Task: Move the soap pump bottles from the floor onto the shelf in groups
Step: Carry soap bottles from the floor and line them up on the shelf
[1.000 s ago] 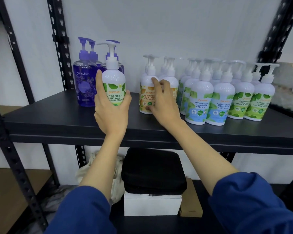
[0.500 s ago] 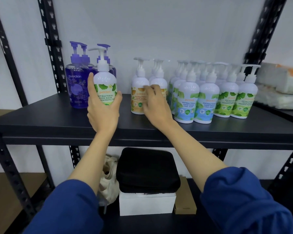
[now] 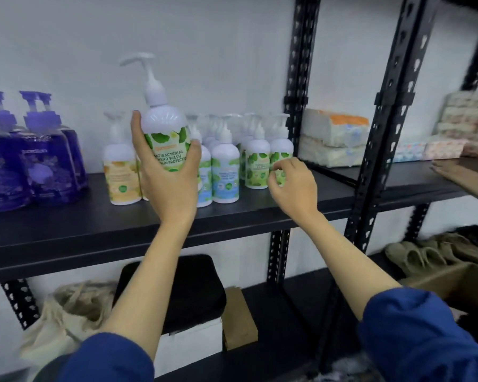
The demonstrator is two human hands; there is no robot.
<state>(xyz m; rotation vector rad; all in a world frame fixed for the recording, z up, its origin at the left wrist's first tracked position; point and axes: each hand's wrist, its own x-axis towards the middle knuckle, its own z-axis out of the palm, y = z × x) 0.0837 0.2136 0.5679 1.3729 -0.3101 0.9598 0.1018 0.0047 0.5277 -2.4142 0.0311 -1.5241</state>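
My left hand (image 3: 169, 183) grips a white pump bottle with a green leaf label (image 3: 166, 128), raised above the black shelf (image 3: 260, 213) in front of the rows. On the shelf stand purple bottles (image 3: 47, 166) at the left, then orange-label bottles (image 3: 120, 175), blue-label bottles (image 3: 225, 175) and green-label bottles (image 3: 257, 166). My right hand (image 3: 293, 188) is at the rightmost green-label bottle (image 3: 281, 150), its fingers curled round the lower front of that bottle.
A black perforated post (image 3: 298, 78) bounds the shelf on the right, with tissue packs (image 3: 334, 139) beyond it. Another person's hand (image 3: 458, 175) rests on the neighbouring shelf. Below are a black case (image 3: 182, 285), a white box (image 3: 188, 346), a cloth bag (image 3: 66, 321) and slippers (image 3: 425, 252).
My left hand lifted the green-label bottle off the shelf and carried it right. My right hand left the orange-label bottle and moved to the rightmost green bottle. The view swung right.
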